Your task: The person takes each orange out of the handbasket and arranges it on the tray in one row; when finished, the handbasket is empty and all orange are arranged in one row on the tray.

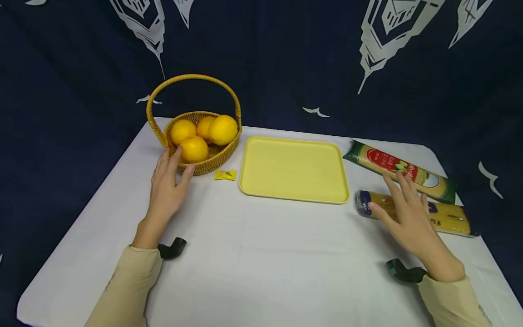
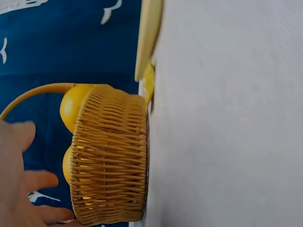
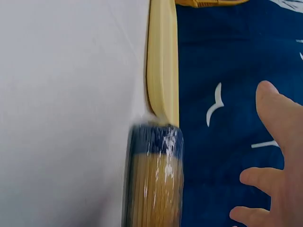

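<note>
While left hand spreads at near rim of basket, grasping nothing (contact unclear), right hand hovers over blue-ended pasta pack, fingers apart, also holding nothing. Basket wall probably stops fruit rolling; arched handle likely hampers reach from above. Green-ended pasta pack lies just behind. Tray sits between hands, wrapped sweet between tray and basket.

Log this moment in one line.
Left hand: at fruit basket, gripping nothing | Right hand: over blue-ended pack, gripping nothing | Small yellow packet: between basket and yellow tray
</note>
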Demonstrator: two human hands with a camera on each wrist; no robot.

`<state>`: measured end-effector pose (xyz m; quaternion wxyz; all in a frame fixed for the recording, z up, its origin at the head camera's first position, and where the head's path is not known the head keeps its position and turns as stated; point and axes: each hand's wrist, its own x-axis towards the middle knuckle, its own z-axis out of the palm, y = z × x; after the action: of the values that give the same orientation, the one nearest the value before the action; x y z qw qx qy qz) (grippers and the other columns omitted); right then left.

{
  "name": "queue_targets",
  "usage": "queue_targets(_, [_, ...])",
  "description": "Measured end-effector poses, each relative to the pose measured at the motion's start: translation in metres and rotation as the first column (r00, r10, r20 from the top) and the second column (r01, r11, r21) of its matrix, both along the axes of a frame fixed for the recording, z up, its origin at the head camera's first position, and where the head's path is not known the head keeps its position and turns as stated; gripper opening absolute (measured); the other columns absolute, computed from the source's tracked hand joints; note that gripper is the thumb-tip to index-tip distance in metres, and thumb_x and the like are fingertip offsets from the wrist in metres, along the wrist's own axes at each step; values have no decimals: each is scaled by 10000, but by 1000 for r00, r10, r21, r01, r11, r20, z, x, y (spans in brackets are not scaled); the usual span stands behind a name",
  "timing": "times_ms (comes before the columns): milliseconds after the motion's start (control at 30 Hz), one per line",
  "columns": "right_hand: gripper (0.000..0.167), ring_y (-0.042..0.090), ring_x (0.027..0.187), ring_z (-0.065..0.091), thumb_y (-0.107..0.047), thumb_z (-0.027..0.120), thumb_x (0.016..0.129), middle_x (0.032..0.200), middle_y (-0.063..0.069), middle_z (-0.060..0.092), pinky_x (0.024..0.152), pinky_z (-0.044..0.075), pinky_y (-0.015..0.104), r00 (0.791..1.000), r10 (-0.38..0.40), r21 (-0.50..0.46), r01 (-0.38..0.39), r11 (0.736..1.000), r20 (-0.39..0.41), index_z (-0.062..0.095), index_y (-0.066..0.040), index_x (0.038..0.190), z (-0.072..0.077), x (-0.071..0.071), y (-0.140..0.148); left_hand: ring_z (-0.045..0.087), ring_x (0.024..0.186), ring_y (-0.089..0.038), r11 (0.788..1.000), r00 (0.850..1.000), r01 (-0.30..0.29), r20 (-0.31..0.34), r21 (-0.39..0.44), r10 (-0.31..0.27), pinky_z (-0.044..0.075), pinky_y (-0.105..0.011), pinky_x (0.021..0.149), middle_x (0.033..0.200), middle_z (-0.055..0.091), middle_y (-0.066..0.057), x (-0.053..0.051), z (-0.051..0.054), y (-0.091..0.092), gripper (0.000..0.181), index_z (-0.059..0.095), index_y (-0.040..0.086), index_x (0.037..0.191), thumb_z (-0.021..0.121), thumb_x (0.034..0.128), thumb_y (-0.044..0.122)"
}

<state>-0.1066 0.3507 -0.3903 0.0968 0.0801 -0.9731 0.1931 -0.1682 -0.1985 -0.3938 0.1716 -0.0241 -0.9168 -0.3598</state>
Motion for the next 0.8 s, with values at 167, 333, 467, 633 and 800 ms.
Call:
queue_targets(167, [856, 494, 1609, -4, -476, 616, 1042, 1755, 244, 38, 1187, -118, 785, 1000, 30, -4, -30, 1000, 4, 190, -121, 1695, 5, -1, -7, 148, 1618, -399, 992, 998, -61, 17, 113, 60, 140, -650, 1286, 1741, 166, -221, -4, -4, -7, 684, 313, 80, 1658, 481, 1110, 453])
queue_targets(333, [862, 494, 1605, 50, -483, 634, 1035, 1755, 241, 65, 1204, -99, 772, 997, 74, 6, -74, 997, 3, 198, -145, 1697, 13, -8, -20, 184, 1618, -340, 970, 987, -156, 62, 185, 147, 154, -550, 1315, 1745, 205, -160, -13, -8, -20, 685, 240, 84, 1679, 426, 1124, 440])
queue_targets(467, [858, 470, 1612, 65, -481, 643, 1033, 1757, 224, 90, 1239, -56, 739, 995, 99, 3, -99, 995, -9, 207, -158, 1697, 22, -13, -30, 221, 1610, -304, 940, 977, -190, 150, 285, 152, 192, -510, 1314, 1750, 211, -94, -20, -9, -32, 673, 189, 160, 1699, 363, 1129, 472])
queue_targets(633, [844, 473, 1608, 88, -471, 638, 1038, 1752, 231, 111, 1247, -24, 734, 992, 124, -20, -124, 992, 1, 211, -160, 1696, 26, -18, -45, 158, 1624, -211, 878, 978, -142, 203, 457, 52, 161, -419, 1326, 1764, 164, -41, -41, -15, -41, 679, 138, 170, 1704, 309, 1137, 502])
queue_targets(800, [814, 498, 1594, 121, -474, 615, 1051, 1738, 255, 137, 1240, 7, 750, 986, 167, -52, -167, 985, -4, 231, -144, 1689, 31, -26, -63, 127, 1625, -145, 787, 981, -107, 194, 607, -16, 145, -351, 1324, 1775, 127, -5, -60, -21, -39, 636, 112, 168, 1706, 317, 1156, 414])
